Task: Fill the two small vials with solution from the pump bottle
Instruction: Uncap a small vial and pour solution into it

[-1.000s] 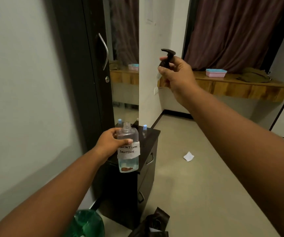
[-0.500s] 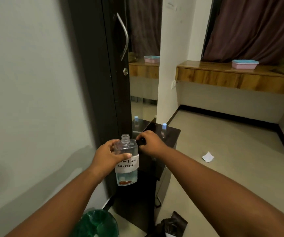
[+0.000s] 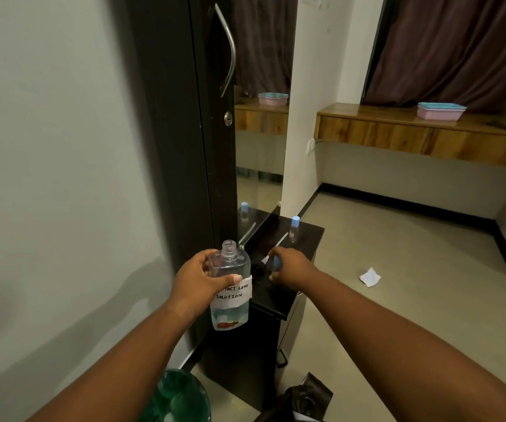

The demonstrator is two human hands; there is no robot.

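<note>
The right hand [image 3: 288, 269], raised in the upper centre of the frame with the black pump head 1.0 s ago, is now low at frame centre over the black cabinet top [image 3: 279, 295]. Its fingers pinch a blue-capped vial [image 3: 276, 262]. The pump head [image 3: 258, 267] lies on the cabinet top.

Bottle [image 3: 230, 287] left of cabinet [image 3: 291, 287]; 1 vial [image 3: 294, 228] on it.
</note>
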